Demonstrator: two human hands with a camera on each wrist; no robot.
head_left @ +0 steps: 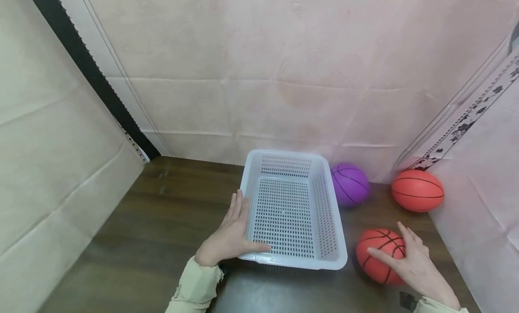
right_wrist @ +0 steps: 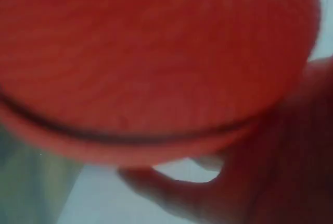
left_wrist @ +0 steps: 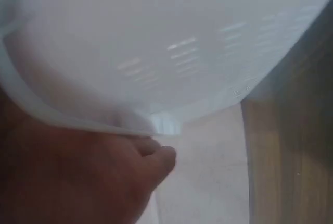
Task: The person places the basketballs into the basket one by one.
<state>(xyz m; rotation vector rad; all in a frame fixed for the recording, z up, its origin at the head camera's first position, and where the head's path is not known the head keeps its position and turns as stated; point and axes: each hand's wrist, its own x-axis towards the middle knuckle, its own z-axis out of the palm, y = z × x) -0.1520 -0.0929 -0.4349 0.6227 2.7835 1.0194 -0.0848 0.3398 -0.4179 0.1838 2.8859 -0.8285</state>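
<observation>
A white perforated plastic basket (head_left: pixel 284 262) is at the middle of the table in the head view. My left hand (head_left: pixel 228 234) grips its near left side, thumb over the rim and fingers along the outside. The left wrist view has the basket wall (left_wrist: pixel 171 41) close up above the hand (left_wrist: pixel 104 172). To the right of the basket, my right hand (head_left: pixel 417 263) holds a red toy basketball (head_left: pixel 375 263), thumb across its top and fingers at its far right side. In the right wrist view the ball (right_wrist: pixel 145 67) hides part of the hand (right_wrist: pixel 250 166).
A purple ball (head_left: pixel 349 185) sits just beyond the basket's right side. Another red ball (head_left: pixel 417 191) lies in the far right corner. Pale cloth-covered walls (head_left: pixel 284 101) bound the dark wooden table (head_left: pixel 134 241) at the back and both sides.
</observation>
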